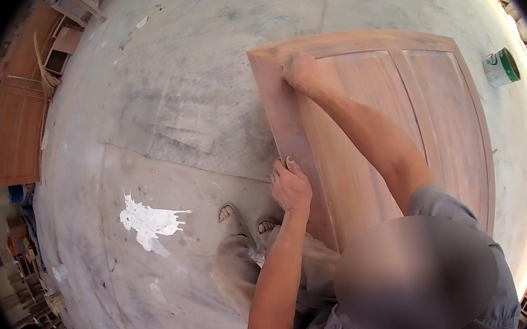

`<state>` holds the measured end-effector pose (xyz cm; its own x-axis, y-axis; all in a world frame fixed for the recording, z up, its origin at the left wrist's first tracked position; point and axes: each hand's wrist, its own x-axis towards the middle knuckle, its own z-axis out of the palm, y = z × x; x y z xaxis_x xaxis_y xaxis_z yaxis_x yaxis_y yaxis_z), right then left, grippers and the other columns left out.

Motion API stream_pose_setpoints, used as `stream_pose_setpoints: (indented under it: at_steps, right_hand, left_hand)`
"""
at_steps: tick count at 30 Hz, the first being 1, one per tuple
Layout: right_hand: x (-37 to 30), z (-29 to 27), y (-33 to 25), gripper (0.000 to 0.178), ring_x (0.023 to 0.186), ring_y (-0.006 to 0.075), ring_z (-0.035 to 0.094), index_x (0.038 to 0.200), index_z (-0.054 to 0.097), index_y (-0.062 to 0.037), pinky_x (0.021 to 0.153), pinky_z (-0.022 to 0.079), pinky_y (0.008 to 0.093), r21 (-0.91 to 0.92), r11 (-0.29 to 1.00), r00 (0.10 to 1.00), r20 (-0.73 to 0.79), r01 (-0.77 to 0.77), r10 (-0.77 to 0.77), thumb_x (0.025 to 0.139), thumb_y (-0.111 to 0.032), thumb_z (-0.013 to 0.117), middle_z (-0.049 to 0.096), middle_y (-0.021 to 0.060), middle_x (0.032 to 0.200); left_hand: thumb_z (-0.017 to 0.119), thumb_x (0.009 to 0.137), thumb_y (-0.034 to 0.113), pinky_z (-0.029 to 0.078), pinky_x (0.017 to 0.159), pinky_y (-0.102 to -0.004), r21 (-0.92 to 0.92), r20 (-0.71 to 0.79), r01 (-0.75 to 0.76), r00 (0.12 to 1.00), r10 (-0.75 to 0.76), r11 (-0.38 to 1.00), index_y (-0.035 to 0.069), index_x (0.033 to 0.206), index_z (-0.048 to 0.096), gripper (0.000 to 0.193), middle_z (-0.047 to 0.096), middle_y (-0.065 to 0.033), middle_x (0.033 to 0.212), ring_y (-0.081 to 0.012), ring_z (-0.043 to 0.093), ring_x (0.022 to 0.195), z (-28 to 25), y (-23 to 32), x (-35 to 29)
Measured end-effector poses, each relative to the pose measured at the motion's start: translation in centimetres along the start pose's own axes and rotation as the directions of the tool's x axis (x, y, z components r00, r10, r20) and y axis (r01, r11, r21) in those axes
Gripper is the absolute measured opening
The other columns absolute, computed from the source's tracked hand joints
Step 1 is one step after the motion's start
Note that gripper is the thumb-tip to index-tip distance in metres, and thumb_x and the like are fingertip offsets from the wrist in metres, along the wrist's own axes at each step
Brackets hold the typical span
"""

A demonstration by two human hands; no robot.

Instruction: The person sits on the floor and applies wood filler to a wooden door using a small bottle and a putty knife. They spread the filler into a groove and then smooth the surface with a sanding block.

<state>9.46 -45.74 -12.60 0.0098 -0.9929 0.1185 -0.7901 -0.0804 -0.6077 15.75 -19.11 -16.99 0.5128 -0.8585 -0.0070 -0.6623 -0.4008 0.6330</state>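
The concrete floor (196, 75) spreads over most of what I see, grey, scuffed and crossed by a crack or seam; on the right half of the frame sits the big wooden panel (367, 76), reddish brown and dusty-looking, with a raised border and a bar between its inset fields (what props it underneath I can't make out from here); over at the left rim stands another brown panel (20, 138), darker and more orange, with a straw broom (47, 81) close to its upper right side.

The white splash (150, 221) marks the floor left of the middle; the green-and-white bucket (501, 67) stands at the upper right, just beyond the panel's far edge and apart from it.

The left hand (291, 186), near the centre, grasps the wooden panel's left edge, fingers curled at the rim; the right hand (302, 74), up by the panel's upper left corner, is bunched with its knuckles outward, pressed to the border; whether it clasps something small, I can't tell; below, left of the panel, two sandalled feet (225, 213) stand on the concrete.
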Motion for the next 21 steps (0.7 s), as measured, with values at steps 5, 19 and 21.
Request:
stream_pose_setpoints:
  at_steps: [5,19,21]
  right_hand:
    - [-3.9,0.2,0.2,0.02,0.087,0.0455,0.069,0.089,0.07,0.0041,0.08,0.055,0.0528,-0.087,0.989,0.957,0.276,0.119,-0.091,0.08,-0.015,0.068,0.07,0.0294,0.089]
    - [-34.4,-9.5,4.2,0.03,0.084,0.0472,0.067,0.105,0.052,0.0003,0.069,0.056,0.0564,-0.047,0.996,0.849,0.527,0.078,-0.042,0.081,-0.006,0.069,0.061,0.0282,0.106]
    - [-29.8,-8.1,3.6,0.027,0.082,0.0486,0.066,0.105,0.053,0.0024,0.069,0.055,0.0554,0.0,0.996,0.899,0.431,0.087,-0.078,0.084,-0.006,0.067,0.061,0.0295,0.105]
  left_hand:
    - [0.042,0.108,0.034,0.049,0.083,-0.0566,0.021,0.005,0.014,1.0,-0.014,1.0,-0.002,0.11,0.057,0.039,0.068,-0.0285,0.1,-0.048,0.064,0.096,-0.7,-1.6,0.6]
    - [0.045,0.107,0.033,0.049,0.089,-0.053,0.038,0.061,0.088,0.994,-0.09,0.995,-0.001,0.108,0.058,0.036,0.07,-0.0218,0.103,-0.0419,0.063,0.101,-0.9,-0.6,0.2]
    - [0.045,0.107,0.033,0.049,0.089,-0.0532,0.045,0.079,0.1,0.991,-0.104,0.994,-0.001,0.108,0.058,0.037,0.07,-0.0218,0.104,-0.0417,0.063,0.102,-1.3,-0.8,0.0]
